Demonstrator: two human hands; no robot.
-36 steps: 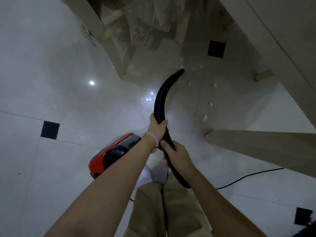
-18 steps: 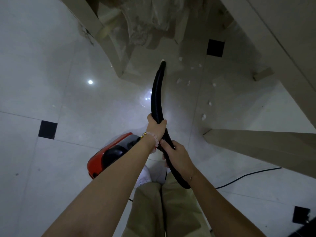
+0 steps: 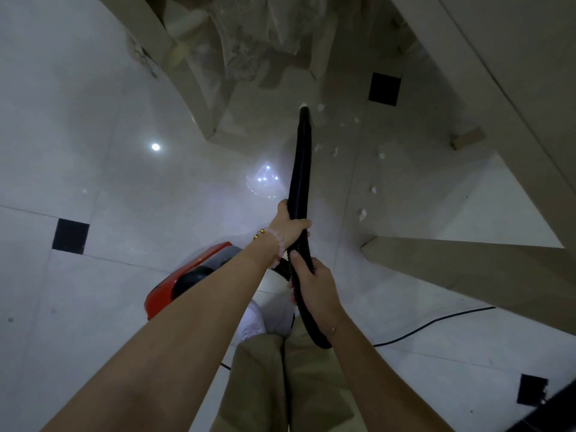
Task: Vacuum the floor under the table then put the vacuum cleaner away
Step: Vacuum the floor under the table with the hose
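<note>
My left grip [image 3: 288, 227] and right grip [image 3: 311, 285] both wrap round the black hose [image 3: 300, 169], which has straightened so its nozzle [image 3: 304, 116] now meets a white scrap [image 3: 304, 105] on the floor [image 3: 93, 182] under the table [image 3: 514, 88], more scraps [image 3: 362, 215] waiting to its right, the red vacuum cleaner [image 3: 187, 279] beside my feet

The left forearm [image 3: 187, 338] hides much of the red vacuum cleaner [image 3: 193, 275]. The hose [image 3: 300, 169] is lost behind the right wrist [image 3: 335, 327]. The table [image 3: 498, 88] is cut off at the top and right edges. The white scraps [image 3: 361, 215] are too small to identify.
</note>
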